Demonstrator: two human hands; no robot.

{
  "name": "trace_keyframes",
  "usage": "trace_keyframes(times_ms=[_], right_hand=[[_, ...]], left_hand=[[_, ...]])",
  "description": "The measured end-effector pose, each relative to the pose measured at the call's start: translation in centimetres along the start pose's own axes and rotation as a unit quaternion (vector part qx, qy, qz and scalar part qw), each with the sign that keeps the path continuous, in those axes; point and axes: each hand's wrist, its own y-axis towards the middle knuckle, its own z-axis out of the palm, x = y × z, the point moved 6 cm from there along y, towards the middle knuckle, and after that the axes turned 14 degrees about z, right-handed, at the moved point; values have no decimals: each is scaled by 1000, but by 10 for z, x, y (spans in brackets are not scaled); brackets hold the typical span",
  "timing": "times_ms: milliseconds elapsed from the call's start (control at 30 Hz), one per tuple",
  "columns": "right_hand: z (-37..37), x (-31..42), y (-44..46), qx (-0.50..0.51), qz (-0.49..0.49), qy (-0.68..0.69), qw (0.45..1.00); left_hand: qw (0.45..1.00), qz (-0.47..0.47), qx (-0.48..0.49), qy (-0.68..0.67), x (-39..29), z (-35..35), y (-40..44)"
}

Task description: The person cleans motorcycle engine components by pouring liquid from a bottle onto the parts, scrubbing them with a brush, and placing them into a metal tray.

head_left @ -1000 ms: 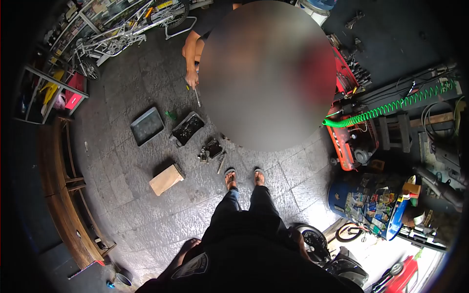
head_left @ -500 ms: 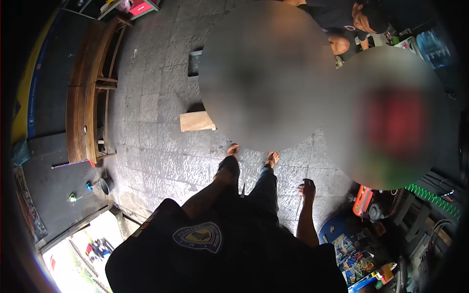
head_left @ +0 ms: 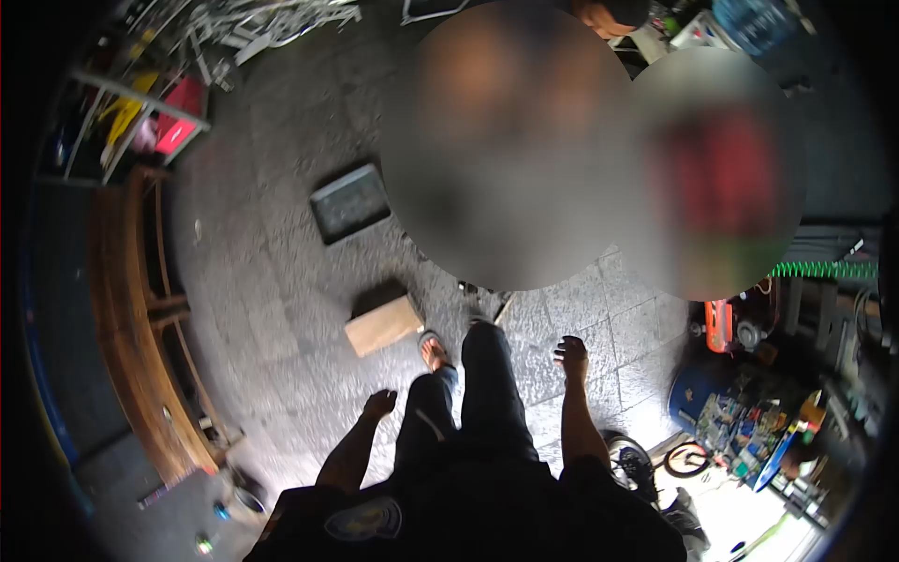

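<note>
My left hand (head_left: 379, 404) hangs beside my left thigh, low over the floor; it is small and blurred, and its fingers cannot be made out clearly. Out to the right of my legs, my right hand (head_left: 571, 358) hangs with slightly bent, parted fingers and nothing between them. Neither hand touches an object. A light brown block (head_left: 384, 326) lies on the floor ahead of my left foot. Beyond it sits a shallow grey tray (head_left: 351, 203). Part of a thin stick (head_left: 505, 308) shows near my right foot.
A long wooden bench (head_left: 140, 328) stands at left, below a shelf rack with a red box (head_left: 178, 115). Blurred discs hide much of the upper middle and right. Part of another person's head (head_left: 613, 16) shows at the top. A blue drum (head_left: 698, 389) stands at right.
The view swung left and then back. My legs have moved from standing side by side to a stride. Both my hands now show beside my legs, with the right one out to the side.
</note>
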Motion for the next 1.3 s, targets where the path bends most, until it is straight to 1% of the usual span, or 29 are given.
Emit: trace_keyframes(times_ms=[67, 133, 167, 233, 267, 300, 333, 367, 400, 467, 500, 533, 567, 600, 633, 733, 767, 833, 867, 900, 933, 967, 1033, 1100, 1133, 1167, 1233, 1267, 1300], right_hand=[[36, 17, 4, -23, 6, -23, 999], [70, 28, 24, -17, 7, -8, 1000], [87, 36, 38, -15, 2, 1, 1000], [125, 47, 73, -15, -16, -38, 999], [147, 48, 98, -37, -5, -88, 995], [162, 43, 143, -145, -106, -358, 916], [185, 57, 143, -148, -107, -354, 917], [208, 40, 171, -58, 3, -267, 962], [231, 57, 175, -88, -13, -378, 922], [274, 68, 196, -75, -87, -411, 904], [292, 50, 223, -73, -78, -398, 911], [313, 42, 245, -61, -90, -429, 897], [332, 31, 260, -46, -100, -461, 881], [347, 56, 236, -55, -98, -397, 911], [362, 56, 240, -50, -87, -399, 911], [402, 61, 249, -18, -159, -458, 874], [408, 54, 257, -20, -151, -458, 876], [425, 53, 278, -57, -213, -473, 853], [431, 52, 291, -58, -206, -467, 858], [438, 51, 305, -83, -257, -491, 828], [447, 58, 314, -103, -275, -516, 805], [458, 63, 323, -118, -288, -543, 780], [478, 46, 368, -98, -407, -583, 696], [494, 52, 381, -115, -404, -598, 682], [500, 55, 382, -122, -371, -643, 659], [500, 47, 392, -123, -371, -646, 656], [500, 49, 415, -159, -412, -671, 595], [498, 53, 414, -147, -374, -705, 584], [492, 52, 417, -159, -377, -704, 581]], left_hand=[[997, 49, 22, 49, 30, -32, 16], [983, 107, 90, 116, 61, -43, 43], [982, 108, 99, 123, 64, -56, 56], [998, 2, 26, -63, 82, -90, 77], [998, 1, 28, -57, 91, -114, 112], [993, 72, -64, -64, 98, -145, 140], [978, 130, -148, -75, 109, -162, 145], [948, 188, -242, -87, 113, -178, 155], [948, 144, -240, -154, 119, -200, 179], [924, 24, -227, -306, 110, -234, 196], [897, -46, -221, -381, 98, -250, 203], [887, -87, -216, -398, 90, -258, 211], [888, -98, -212, -397, 97, -257, 224], [924, -29, -202, -323, 97, -261, 237], [950, 41, -187, -246, 98, -263, 247], [974, 19, -120, -190, 121, -260, 273], [983, 13, -89, -162, 129, -258, 284], [985, 15, -60, -160, 150, -248, 318], [990, 112, -42, -78, 154, -242, 341], [978, 208, -25, 2, 157, -230, 365], [977, 208, -36, -25, 130, -241, 382], [977, 209, -32, -31, 133, -241, 405], [955, 294, 38, 11, 138, -226, 453], [961, 258, 95, 0, 149, -225, 496], [967, 220, 126, 27, 141, -232, 508], [967, 227, 120, 4, 147, -229, 520], [952, 286, 104, -9, 141, -233, 525], [950, 295, 96, -9, 140, -233, 526], [943, 310, 121, -19, 137, -229, 524]])
